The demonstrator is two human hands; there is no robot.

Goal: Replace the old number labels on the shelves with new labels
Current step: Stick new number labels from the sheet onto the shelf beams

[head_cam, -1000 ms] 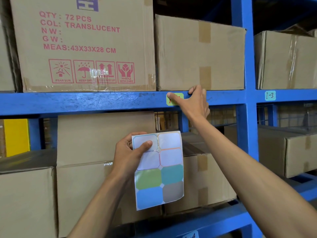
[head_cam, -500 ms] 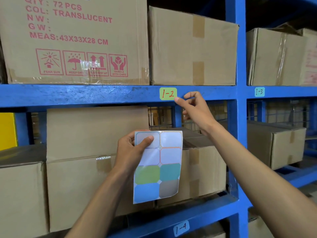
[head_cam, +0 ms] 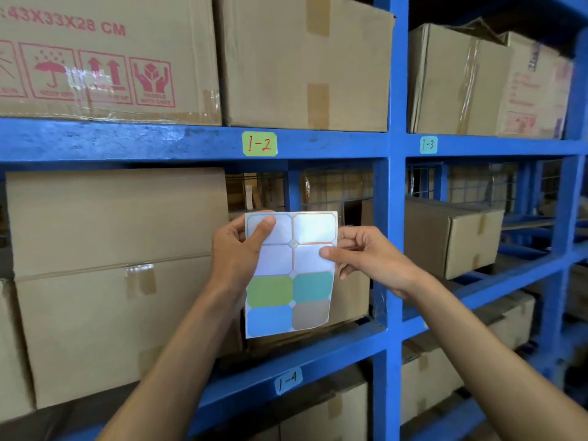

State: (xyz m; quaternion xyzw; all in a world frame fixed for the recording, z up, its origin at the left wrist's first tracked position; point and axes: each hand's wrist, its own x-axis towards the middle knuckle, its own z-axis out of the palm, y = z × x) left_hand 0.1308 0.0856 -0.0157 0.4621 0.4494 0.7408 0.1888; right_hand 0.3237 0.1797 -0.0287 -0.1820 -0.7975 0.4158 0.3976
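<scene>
Head view shows first the blue shelves [head_cam: 191, 141] full of cardboard boxes [head_cam: 305, 62], which take most of the picture. On the upper beam sits a green label "1-2" [head_cam: 259, 143] written in red, to its right a teal label "1-3" [head_cam: 428, 144], and on the lower beam a blue label "1-4" [head_cam: 288, 381]. In front of the middle level, the sticker sheet [head_cam: 289, 275] is held upright between both hands. The left hand [head_cam: 238, 253] grips the sheet at its upper left, with the thumb on the front. The right hand [head_cam: 366, 256] pinches the right edge, thumb on a pale blank sticker [head_cam: 313, 259] in the second row. Four coloured stickers are in the lower rows. I judge the step is to peel one sticker. To do it well, bend the backing slightly at a cut corner, lift this corner with a nail, and pull slowly, so the sticker does not curl or tear.
</scene>
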